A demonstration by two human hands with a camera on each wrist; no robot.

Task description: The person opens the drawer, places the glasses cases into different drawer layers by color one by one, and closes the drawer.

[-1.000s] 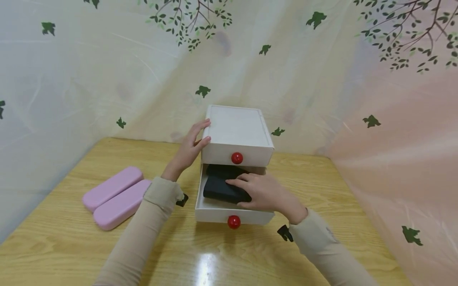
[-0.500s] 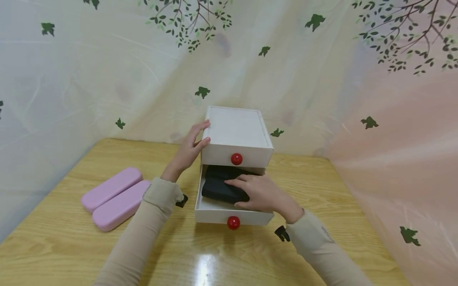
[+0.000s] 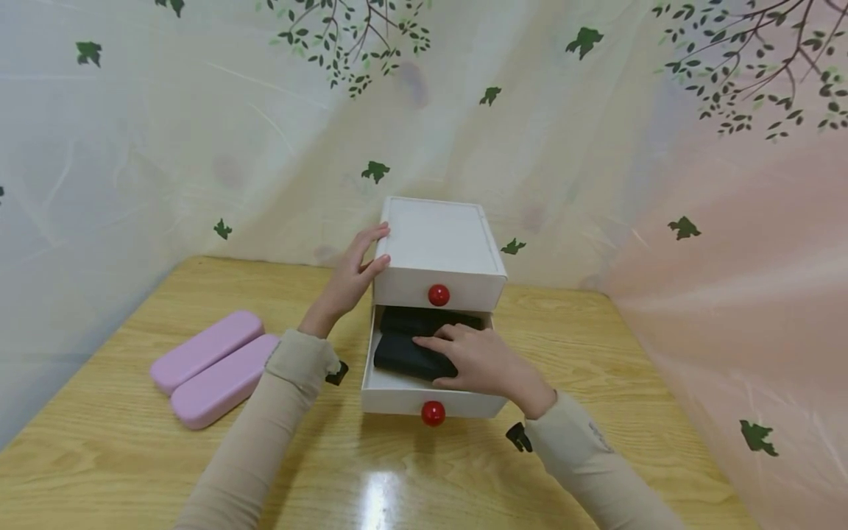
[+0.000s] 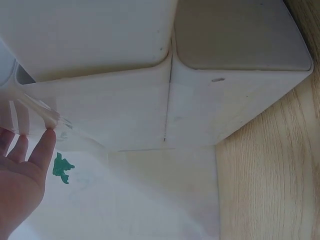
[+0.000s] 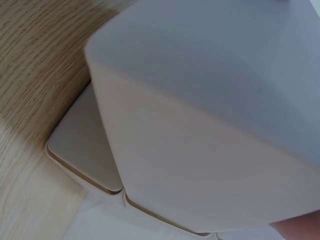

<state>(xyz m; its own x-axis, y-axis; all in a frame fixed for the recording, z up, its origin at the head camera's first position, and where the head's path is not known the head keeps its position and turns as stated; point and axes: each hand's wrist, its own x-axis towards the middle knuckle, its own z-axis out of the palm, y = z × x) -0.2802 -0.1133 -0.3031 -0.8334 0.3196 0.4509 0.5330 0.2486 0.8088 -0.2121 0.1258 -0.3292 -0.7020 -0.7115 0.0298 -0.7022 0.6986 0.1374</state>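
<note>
A white drawer cabinet (image 3: 437,235) stands on the table, its middle drawer (image 3: 394,401) pulled out. Inside lie two dark, slim cases, a front black case (image 3: 409,357) and a rear black case (image 3: 411,320). My right hand (image 3: 489,361) grips the front case's right end, fingers over the top and thumb at the near side. In the right wrist view the drawer wall (image 5: 200,160) hides most of that hand. My left hand (image 3: 347,283) rests with extended fingers against the cabinet's upper left side; the left wrist view shows the fingertips (image 4: 49,137) there.
Two pink oblong cases (image 3: 207,350) lie side by side at the left of the wooden table (image 3: 570,478). Red knobs (image 3: 439,295) stick out from the drawer fronts. A leaf-printed sheet (image 3: 298,184) hangs behind the cabinet.
My right hand has shifted slightly left and toward me. The front black case has turned a little, and more of the rear case shows. My left hand stays put.
</note>
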